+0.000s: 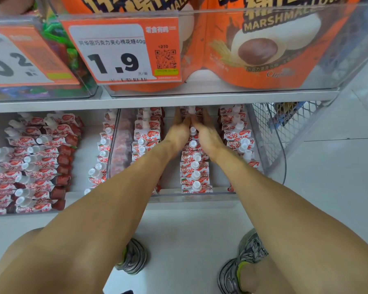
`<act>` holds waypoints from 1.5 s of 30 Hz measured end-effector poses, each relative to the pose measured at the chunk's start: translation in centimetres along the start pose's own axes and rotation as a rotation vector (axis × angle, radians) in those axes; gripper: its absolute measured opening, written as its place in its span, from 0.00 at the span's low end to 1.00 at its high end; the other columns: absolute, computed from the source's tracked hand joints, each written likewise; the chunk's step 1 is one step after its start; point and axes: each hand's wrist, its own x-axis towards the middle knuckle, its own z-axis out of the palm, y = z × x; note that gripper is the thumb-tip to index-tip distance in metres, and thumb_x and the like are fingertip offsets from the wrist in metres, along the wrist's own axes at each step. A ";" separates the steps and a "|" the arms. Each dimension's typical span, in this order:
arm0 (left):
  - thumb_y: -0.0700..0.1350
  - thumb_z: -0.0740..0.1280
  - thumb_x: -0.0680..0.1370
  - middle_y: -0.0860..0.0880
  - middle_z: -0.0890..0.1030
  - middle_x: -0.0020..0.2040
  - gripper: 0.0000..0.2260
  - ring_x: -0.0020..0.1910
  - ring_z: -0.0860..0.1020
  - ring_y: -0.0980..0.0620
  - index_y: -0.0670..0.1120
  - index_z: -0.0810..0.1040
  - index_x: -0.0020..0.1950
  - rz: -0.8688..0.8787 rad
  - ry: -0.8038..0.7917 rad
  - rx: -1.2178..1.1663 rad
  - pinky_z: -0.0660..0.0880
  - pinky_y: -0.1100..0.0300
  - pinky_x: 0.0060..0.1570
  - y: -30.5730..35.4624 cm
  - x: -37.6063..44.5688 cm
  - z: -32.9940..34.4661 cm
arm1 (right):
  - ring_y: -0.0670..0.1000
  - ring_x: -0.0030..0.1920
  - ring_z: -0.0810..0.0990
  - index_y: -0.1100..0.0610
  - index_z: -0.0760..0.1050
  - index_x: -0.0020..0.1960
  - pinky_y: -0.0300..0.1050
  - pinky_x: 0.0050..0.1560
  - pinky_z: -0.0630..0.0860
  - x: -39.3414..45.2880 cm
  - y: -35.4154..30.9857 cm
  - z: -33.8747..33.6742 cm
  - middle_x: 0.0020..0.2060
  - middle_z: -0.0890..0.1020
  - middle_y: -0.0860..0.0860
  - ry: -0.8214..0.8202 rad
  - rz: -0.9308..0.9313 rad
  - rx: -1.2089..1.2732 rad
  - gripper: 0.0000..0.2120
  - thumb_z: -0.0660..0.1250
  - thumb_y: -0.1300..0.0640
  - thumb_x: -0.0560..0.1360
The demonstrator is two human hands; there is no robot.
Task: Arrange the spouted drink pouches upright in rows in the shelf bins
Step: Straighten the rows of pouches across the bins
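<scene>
Red and white spouted drink pouches with white caps stand upright in rows inside a clear shelf bin [191, 197] on the lower shelf. Both my hands reach deep into the bin's middle row [194, 166]. My left hand [177, 132] and my right hand [206, 132] flank a pouch [192, 112] far back in that row, with fingers closing on it from both sides. The fingertips are partly hidden under the upper shelf. More upright rows run at the bin's left [143, 143] and right [240, 134].
A second bin [30, 158] at the left holds several pouches lying tilted. A row of pouches [101, 153] stands between the bins. Above, the upper shelf [157, 100] carries marshmallow bags [253, 45] and a price tag [119, 52]. A wire basket [285, 124] stands at the right.
</scene>
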 end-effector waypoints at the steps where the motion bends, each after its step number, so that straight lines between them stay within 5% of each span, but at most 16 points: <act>1: 0.52 0.55 0.79 0.45 0.74 0.69 0.29 0.64 0.75 0.47 0.50 0.50 0.79 0.000 -0.010 0.009 0.70 0.51 0.67 -0.2 0.2 0.0 | 0.53 0.75 0.66 0.47 0.50 0.81 0.54 0.75 0.62 0.1 0.1 0.1 0.76 0.67 0.50 0.000 0.002 -0.004 0.34 0.54 0.37 0.79; 6: 0.48 0.52 0.85 0.46 0.69 0.72 0.25 0.70 0.70 0.48 0.48 0.47 0.80 -0.001 -0.007 0.025 0.67 0.62 0.60 0.8 -0.5 -0.1 | 0.54 0.76 0.65 0.46 0.47 0.81 0.53 0.74 0.62 0.0 0.1 -0.1 0.77 0.65 0.51 -0.039 0.026 0.013 0.37 0.54 0.35 0.78; 9: 0.51 0.52 0.84 0.43 0.75 0.64 0.21 0.59 0.76 0.45 0.45 0.56 0.76 0.022 0.059 0.174 0.69 0.60 0.53 2.6 -2.0 -0.5 | 0.54 0.70 0.72 0.51 0.55 0.79 0.47 0.63 0.67 -0.9 -1.0 -0.9 0.69 0.75 0.52 -0.045 0.020 -0.091 0.37 0.55 0.32 0.78; 11: 0.49 0.58 0.82 0.45 0.77 0.56 0.18 0.52 0.76 0.46 0.44 0.64 0.70 0.067 0.114 0.259 0.67 0.63 0.45 3.9 -4.4 -1.3 | 0.55 0.62 0.77 0.53 0.65 0.73 0.45 0.54 0.69 -2.4 -1.9 -1.6 0.60 0.79 0.53 0.057 -0.049 -0.213 0.31 0.60 0.36 0.77; 14: 0.48 0.65 0.79 0.50 0.79 0.57 0.16 0.57 0.77 0.51 0.45 0.73 0.66 0.237 0.033 0.435 0.71 0.61 0.55 4.3 -10.4 -3.7 | 0.55 0.65 0.74 0.56 0.68 0.71 0.44 0.60 0.69 -7.3 -3.2 -2.2 0.65 0.74 0.55 0.206 -0.159 -0.368 0.26 0.67 0.46 0.77; 17: 0.49 0.68 0.77 0.57 0.80 0.48 0.12 0.43 0.78 0.61 0.49 0.78 0.60 0.364 0.225 0.634 0.74 0.65 0.46 3.5 -17.0 -7.8 | 0.49 0.60 0.76 0.55 0.72 0.67 0.43 0.61 0.73 -13.1 -4.6 -0.8 0.62 0.75 0.50 0.254 -0.377 -0.395 0.20 0.69 0.57 0.76; 21: 0.47 0.70 0.76 0.53 0.81 0.43 0.07 0.39 0.78 0.57 0.48 0.81 0.52 0.371 0.548 0.760 0.73 0.61 0.41 1.7 -22.2 -14.7 | 0.43 0.47 0.79 0.57 0.77 0.58 0.46 0.49 0.79 -17.1 -6.5 5.3 0.53 0.79 0.49 0.055 -0.602 -0.337 0.11 0.68 0.61 0.76; 24: 0.43 0.72 0.73 0.49 0.82 0.42 0.08 0.39 0.78 0.51 0.44 0.82 0.50 0.292 0.635 0.803 0.70 0.60 0.41 -0.4 -23.7 -19.9 | 0.49 0.50 0.79 0.60 0.77 0.57 0.49 0.53 0.78 -18.4 -7.6 11.9 0.52 0.80 0.53 -0.174 -0.692 -0.398 0.12 0.68 0.62 0.74; 27: 0.49 0.72 0.73 0.49 0.83 0.45 0.14 0.40 0.81 0.52 0.45 0.81 0.56 0.180 0.455 0.775 0.75 0.58 0.43 -2.1 -22.4 -23.1 | 0.56 0.61 0.73 0.59 0.75 0.61 0.55 0.60 0.74 -16.9 -8.0 17.1 0.58 0.75 0.56 -0.214 -0.731 -0.702 0.18 0.68 0.58 0.72; 29: 0.53 0.71 0.75 0.46 0.81 0.57 0.25 0.49 0.80 0.51 0.43 0.74 0.67 0.078 0.262 0.755 0.75 0.56 0.53 -2.9 -20.9 -23.8 | 0.60 0.68 0.68 0.59 0.71 0.67 0.57 0.65 0.71 -15.6 -8.5 18.6 0.65 0.70 0.59 -0.195 -0.668 -1.054 0.23 0.68 0.54 0.73; 33: 0.59 0.68 0.74 0.43 0.73 0.69 0.37 0.63 0.75 0.45 0.44 0.59 0.77 -0.080 -0.028 0.732 0.71 0.52 0.64 -3.9 -17.7 -23.5 | 0.60 0.68 0.69 0.59 0.75 0.63 0.54 0.68 0.65 -15.2 -9.7 18.8 0.62 0.76 0.59 -0.265 -0.606 -1.370 0.21 0.63 0.47 0.76; 35: 0.63 0.69 0.69 0.43 0.77 0.64 0.41 0.57 0.79 0.45 0.47 0.61 0.76 -0.121 -0.091 0.513 0.77 0.48 0.59 -4.1 -17.0 -23.0 | 0.59 0.76 0.59 0.57 0.74 0.66 0.60 0.75 0.52 -14.7 -9.7 17.6 0.69 0.73 0.57 -0.207 -0.666 -1.354 0.27 0.65 0.42 0.74; 37: 0.59 0.70 0.73 0.46 0.79 0.60 0.33 0.53 0.80 0.48 0.48 0.64 0.73 -0.118 -0.134 0.363 0.79 0.51 0.54 -4.1 -16.6 -22.4 | 0.57 0.80 0.50 0.54 0.66 0.75 0.60 0.77 0.45 -14.1 -9.2 15.2 0.78 0.61 0.55 -0.136 -0.652 -1.243 0.38 0.68 0.37 0.71; 39: 0.52 0.68 0.78 0.47 0.79 0.59 0.25 0.52 0.79 0.50 0.48 0.66 0.73 -0.116 -0.175 0.341 0.78 0.53 0.52 -4.1 -16.0 -22.0 | 0.50 0.80 0.49 0.53 0.56 0.80 0.47 0.77 0.50 -13.8 -8.3 13.1 0.81 0.51 0.49 -0.145 -0.540 -1.005 0.44 0.70 0.38 0.73; 42: 0.52 0.69 0.77 0.46 0.73 0.68 0.33 0.61 0.76 0.49 0.45 0.58 0.77 -0.182 -0.260 0.285 0.76 0.53 0.55 -3.9 -15.6 -22.4 | 0.38 0.74 0.58 0.50 0.47 0.82 0.36 0.71 0.58 -14.3 -6.9 12.6 0.80 0.45 0.41 -0.187 -0.449 -0.757 0.44 0.69 0.42 0.76; 45: 0.56 0.74 0.71 0.48 0.72 0.70 0.41 0.64 0.74 0.47 0.50 0.57 0.77 -0.273 -0.321 0.169 0.75 0.52 0.58 -3.4 -15.9 -23.2 | 0.45 0.71 0.69 0.47 0.51 0.81 0.29 0.64 0.68 -13.9 -6.4 12.6 0.80 0.52 0.44 -0.204 -0.341 -0.480 0.47 0.76 0.49 0.72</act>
